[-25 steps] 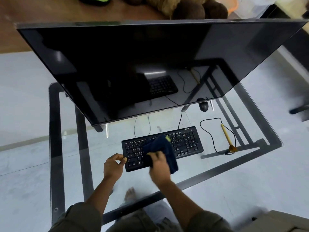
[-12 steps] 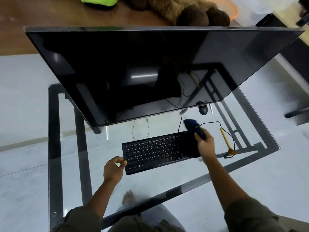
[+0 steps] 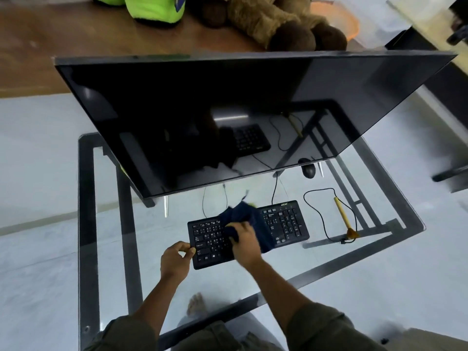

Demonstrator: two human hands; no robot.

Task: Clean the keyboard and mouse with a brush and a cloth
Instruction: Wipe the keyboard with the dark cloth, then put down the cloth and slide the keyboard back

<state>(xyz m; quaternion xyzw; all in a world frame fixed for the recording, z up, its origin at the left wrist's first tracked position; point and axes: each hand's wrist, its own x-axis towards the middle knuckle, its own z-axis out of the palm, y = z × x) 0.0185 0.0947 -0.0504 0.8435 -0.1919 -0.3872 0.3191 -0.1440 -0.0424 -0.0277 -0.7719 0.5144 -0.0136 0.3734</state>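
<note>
Your right hand [image 3: 244, 243] grips the dark blue cloth [image 3: 243, 219] on the middle of the keyboard [image 3: 283, 221], lower centre; your left hand [image 3: 174, 260] pinches its left edge on the glass counter [image 3: 354, 272].

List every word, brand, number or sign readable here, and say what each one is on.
"acer": brand mark on the far right edge of the keyboard.
Key legends: white marks, too small and blurred to read; the middle keys are hidden under the cloth.
On the monitor: no text visible.
</note>
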